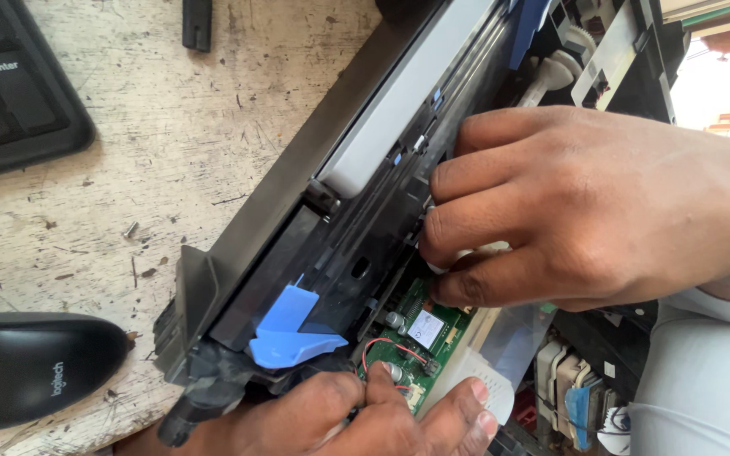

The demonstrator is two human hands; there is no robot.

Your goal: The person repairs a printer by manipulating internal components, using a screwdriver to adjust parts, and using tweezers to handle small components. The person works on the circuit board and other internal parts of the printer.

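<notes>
— From the head view, where was the printer assembly (356, 219)?
— Tilted on the tabletop (171, 127), beside the mouse (27, 367). The right hand (585, 211) curled its fingers onto its frame; the left hand (365, 418) pinched the red wire (386, 346) over the green circuit board (420, 333).

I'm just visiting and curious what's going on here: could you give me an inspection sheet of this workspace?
Surface: worn, scratched pale wooden table, speckled with dirt.
Job's things: opened black printer assembly with a grey roller strip, blue plastic lever and exposed green circuit board.
Clutter: black computer mouse, corner of a black keyboard, small black part at the top edge.
Grips: right hand has fingertips pressed into the printer's inner edge; left hand is at the board's lower end, touching the red wire.
Cables: thin red wire looping over the board.
Surroundings: bright area top right, detail unclear.
</notes>
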